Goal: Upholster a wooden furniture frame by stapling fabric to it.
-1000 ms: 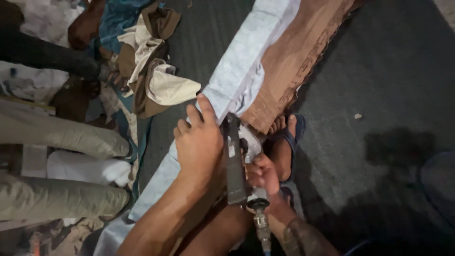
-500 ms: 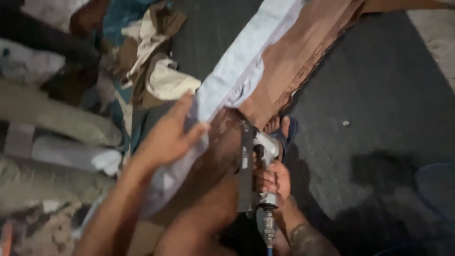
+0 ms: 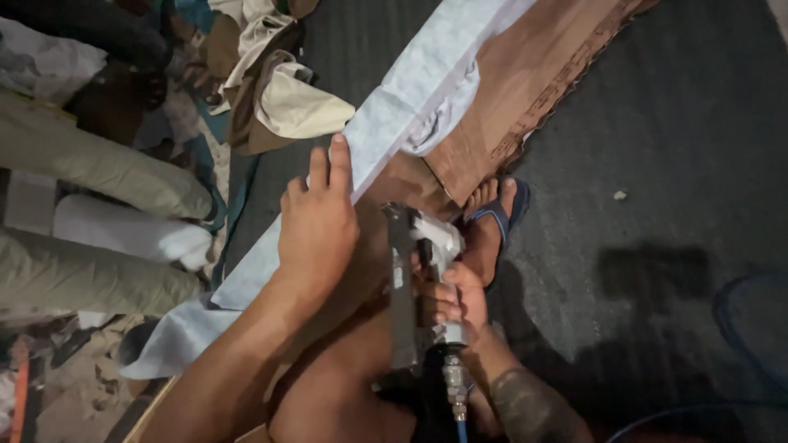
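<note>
My left hand lies palm down, fingers together, pressing a pale blue-white fabric strip against a long brown board. The strip runs along the board's left edge from bottom left to top centre. My right hand grips a grey pneumatic staple gun, its long magazine lying along the board just right of my left hand. A hose fitting hangs from the gun's handle. My foot in a blue sandal rests beside the board.
Rolls of beige and white fabric lie at the left. Crumpled cream and brown cloth scraps sit at the top left. Dark grey floor spreads to the right, with a blue hose curving at the lower right.
My left hand slid up along the fabric strip, then came down flat on it again. The staple gun stayed in my right hand and shifted slightly toward the board's edge.
</note>
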